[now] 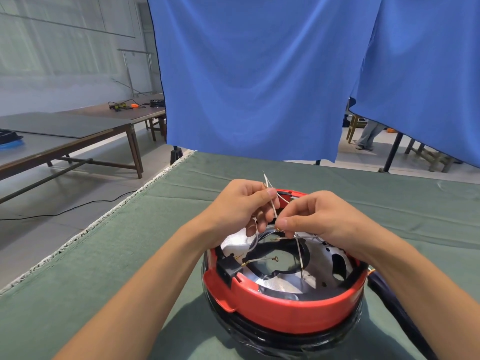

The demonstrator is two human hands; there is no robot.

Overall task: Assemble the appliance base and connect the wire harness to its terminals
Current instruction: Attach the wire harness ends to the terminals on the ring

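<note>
**Harness sorting over base**

Head view: left hand (241, 203) and right hand (309, 219) are each pinching white harness wires (273, 207) above the red appliance base (285, 310) sitting on the table (130, 255). Advisable: untangling leads singly (ring terminals snag).

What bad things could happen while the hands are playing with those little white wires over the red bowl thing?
1. Both the left hand and right hand pinch the thin white wires, which cross each other; they might tangle or go to the wrong terminal.
2. A loose ring connector dangles inside the red base; tugging could pull it out of place.
3. The shiny metal plate has cut-out edges that may scrape fingers or wires.
</note>
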